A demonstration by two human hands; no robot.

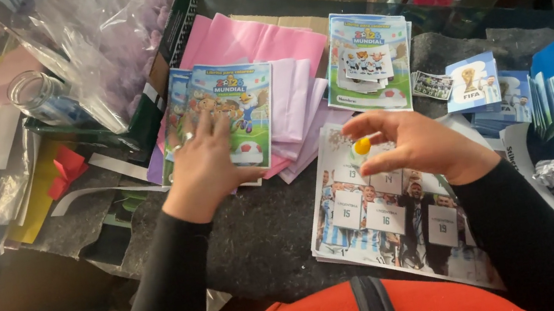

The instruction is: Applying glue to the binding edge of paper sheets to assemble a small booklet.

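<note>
Clearly, right hand (425, 145) pinches a small round yellow ball (362, 146).

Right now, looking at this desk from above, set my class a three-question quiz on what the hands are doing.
1. True or false: the left hand lies flat on a cartoon booklet.
2. What colour is the small round thing pinched by the right hand?
3. The right hand hovers over: A) a glass jar B) a team sticker sheet C) pink paper.

Key: 1 true; 2 yellow; 3 B.
</note>
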